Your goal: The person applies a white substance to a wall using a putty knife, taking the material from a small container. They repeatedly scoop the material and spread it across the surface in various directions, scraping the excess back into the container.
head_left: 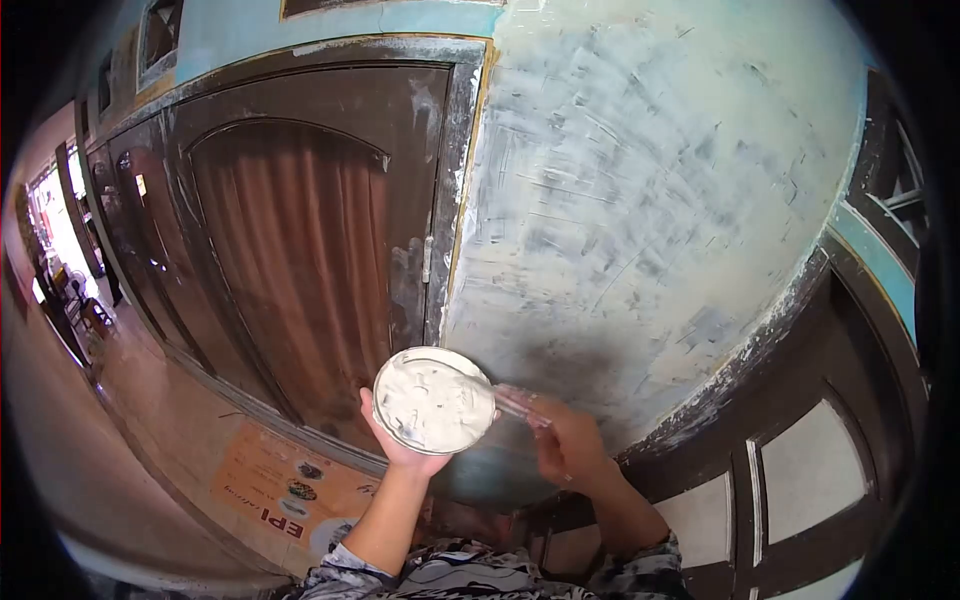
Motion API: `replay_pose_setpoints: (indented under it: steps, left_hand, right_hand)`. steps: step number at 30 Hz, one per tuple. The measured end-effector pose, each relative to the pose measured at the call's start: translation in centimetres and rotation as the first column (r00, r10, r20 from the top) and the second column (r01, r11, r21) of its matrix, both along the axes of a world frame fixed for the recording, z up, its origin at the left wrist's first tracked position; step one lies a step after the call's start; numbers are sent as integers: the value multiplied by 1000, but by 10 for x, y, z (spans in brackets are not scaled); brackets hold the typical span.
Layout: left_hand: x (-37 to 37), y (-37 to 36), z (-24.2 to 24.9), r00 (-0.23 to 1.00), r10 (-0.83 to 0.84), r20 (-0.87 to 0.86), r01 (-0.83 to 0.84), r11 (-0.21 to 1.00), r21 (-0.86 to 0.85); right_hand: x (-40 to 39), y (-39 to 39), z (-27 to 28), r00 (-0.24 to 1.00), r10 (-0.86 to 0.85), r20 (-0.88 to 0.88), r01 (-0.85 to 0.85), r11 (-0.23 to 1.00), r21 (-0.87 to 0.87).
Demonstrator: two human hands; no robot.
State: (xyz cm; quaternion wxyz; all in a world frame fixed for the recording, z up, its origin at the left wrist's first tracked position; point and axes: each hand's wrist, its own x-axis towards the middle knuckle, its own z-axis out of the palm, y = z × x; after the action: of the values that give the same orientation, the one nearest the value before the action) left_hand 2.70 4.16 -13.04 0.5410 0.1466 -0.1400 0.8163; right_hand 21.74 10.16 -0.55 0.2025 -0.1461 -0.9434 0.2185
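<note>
My left hand (410, 458) is wrapped round the underside of a round white tub (486, 421), holding it up with its opening facing me. Thick white putty (430, 405) fills the tub, its surface uneven and smeared. At the tub's right edge, my right hand (570, 440) grips a tool with a pale handle (515, 402), which looks like a putty knife. Its front end reaches the rim and the putty; motion blur and putty hide the blade's shape. In front of both hands stands a wall (630, 200) coated with patchy white and grey putty strokes.
On the left is a dark brown door (415, 110) with a reddish-brown curtain (300, 230) behind its panel. Another brown door with white panels (810, 465) stands at the lower right. An orange printed banner (265, 480) lies on the floor at the lower left.
</note>
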Motion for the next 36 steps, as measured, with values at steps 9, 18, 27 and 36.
replay_pose_setpoints:
  steps: [9, 18, 27, 36]
  left_hand:
    - [14, 8, -29, 925, 303, -229, -337, 932, -131]
    - [21, 3, -30, 916, 289, -278, -305, 952, -13]
    - [30, 4, -36, 872, 313, -376, -386, 912, -138]
    - [33, 12, -45, 874, 189, -447, -299, 935, -190]
  right_hand:
    - [-16, 31, -44, 815, -230, -531, -137, 815, -563]
    - [-18, 44, -57, 754, -297, -586, -178, 766, -618]
    - [-23, 56, -53, 774, -388, -501, -168, 636, -753]
    - [-29, 72, -63, 774, -433, -461, -224, 494, -840]
